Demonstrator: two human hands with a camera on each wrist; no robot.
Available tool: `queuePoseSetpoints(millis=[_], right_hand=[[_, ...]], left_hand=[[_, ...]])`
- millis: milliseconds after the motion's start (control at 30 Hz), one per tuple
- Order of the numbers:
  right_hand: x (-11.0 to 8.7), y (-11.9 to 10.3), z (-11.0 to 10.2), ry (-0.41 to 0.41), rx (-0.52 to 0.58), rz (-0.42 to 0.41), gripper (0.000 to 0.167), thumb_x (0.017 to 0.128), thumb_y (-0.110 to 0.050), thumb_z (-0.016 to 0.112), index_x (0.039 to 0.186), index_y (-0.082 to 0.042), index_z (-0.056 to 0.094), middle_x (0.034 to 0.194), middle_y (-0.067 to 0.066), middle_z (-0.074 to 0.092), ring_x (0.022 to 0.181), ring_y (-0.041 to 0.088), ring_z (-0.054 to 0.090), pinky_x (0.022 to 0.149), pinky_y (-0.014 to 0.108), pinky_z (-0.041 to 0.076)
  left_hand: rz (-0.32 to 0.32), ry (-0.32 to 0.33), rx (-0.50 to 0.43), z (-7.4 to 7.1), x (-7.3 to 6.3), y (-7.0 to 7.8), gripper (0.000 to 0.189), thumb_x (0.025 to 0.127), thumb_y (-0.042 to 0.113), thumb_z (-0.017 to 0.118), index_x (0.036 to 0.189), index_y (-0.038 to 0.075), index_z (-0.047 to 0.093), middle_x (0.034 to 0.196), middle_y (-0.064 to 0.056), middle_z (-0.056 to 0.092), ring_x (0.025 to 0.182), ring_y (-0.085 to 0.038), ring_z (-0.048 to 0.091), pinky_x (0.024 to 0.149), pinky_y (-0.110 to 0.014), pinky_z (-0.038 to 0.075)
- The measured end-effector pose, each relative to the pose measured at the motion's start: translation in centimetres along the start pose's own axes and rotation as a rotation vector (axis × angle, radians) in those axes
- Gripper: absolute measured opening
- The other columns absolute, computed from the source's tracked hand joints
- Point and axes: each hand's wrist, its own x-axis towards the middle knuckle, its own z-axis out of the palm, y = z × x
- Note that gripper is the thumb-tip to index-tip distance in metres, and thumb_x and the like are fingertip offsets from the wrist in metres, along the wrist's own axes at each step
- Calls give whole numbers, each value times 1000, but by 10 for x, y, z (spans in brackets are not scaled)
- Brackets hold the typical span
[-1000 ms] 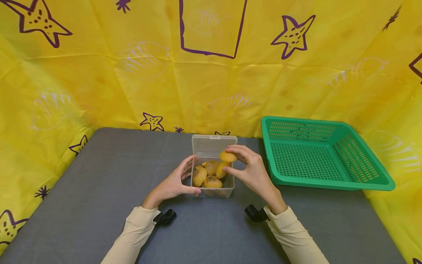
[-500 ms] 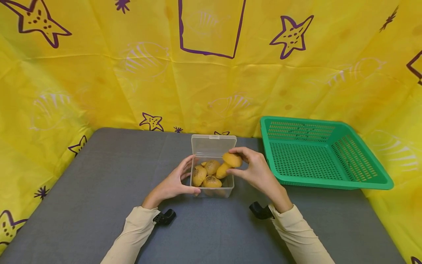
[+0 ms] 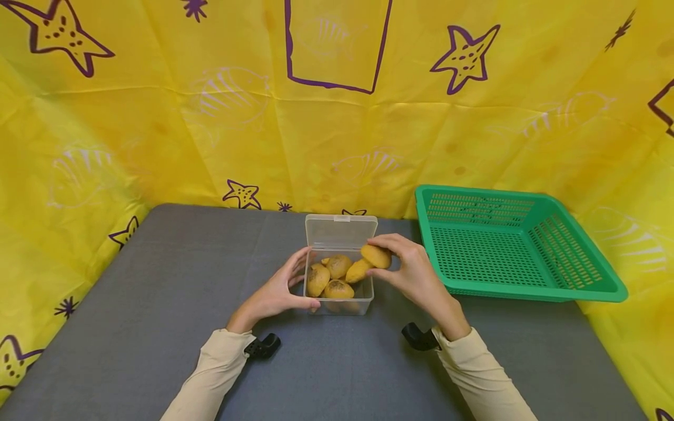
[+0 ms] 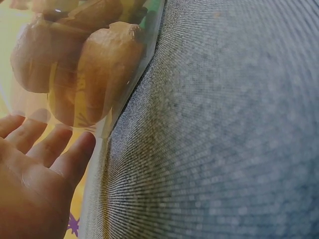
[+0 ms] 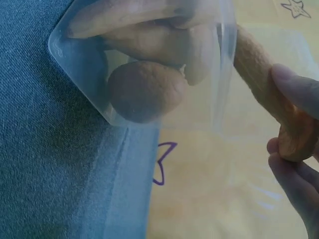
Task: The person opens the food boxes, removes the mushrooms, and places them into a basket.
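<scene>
A yellow cloth (image 3: pixel 316 134) with sea-creature drawings stands along the far side and both sides of the grey table (image 3: pixel 316 380). At the far right lies a green basket (image 3: pixel 532 290). Left of it, in the middle, sits a clear plastic box (image 3: pixel 363 307), its lid (image 3: pixel 341 233) raised on the far side. The left hand (image 3: pixel 284 292) holds the box's left side, its grip spanning from far edge to near wall. The right hand (image 3: pixel 418 275) pinches a yellow-brown mushroom (image 3: pixel 376 256) by the cap, stem over the box's right side. Other mushrooms (image 3: pixel 339 289) lie inside the box.
</scene>
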Motion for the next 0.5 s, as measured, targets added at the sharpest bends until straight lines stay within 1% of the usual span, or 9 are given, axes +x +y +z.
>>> queuePoseSetpoints(millis=[133,300,367,500], right_hand=[[-1,1,-5,30,1,3,53,71,-15,89,119,-6,70,117,6,70,97,17,67,74,29,57],[-5,2,-18,65,-7,11,55,70,-11,89,121,-7,69,118,6,69,100,18,66,76,25,57],[-7,5,-24,83,-6,16,55,70,-9,89,121,-6,69,118,7,68,101,20,67,78,22,57],[-13,12,-35,115,19,48,53,69,-4,88,120,-5,70,119,8,67,105,22,66,84,13,55]], left_hand=[[0,-2,0,0,0,-1,109,78,19,85,159,13,12,165,-15,20,152,-36,20,118,-59,29],[5,-7,-1,0,-1,0,109,79,20,85,159,12,11,164,-16,21,152,-37,19,118,-60,29],[1,-6,-2,0,-1,0,109,79,20,85,159,13,12,164,-16,21,152,-37,19,118,-60,28],[-13,-3,-8,0,-1,1,110,78,20,86,159,14,12,164,-13,21,153,-34,19,119,-58,28]])
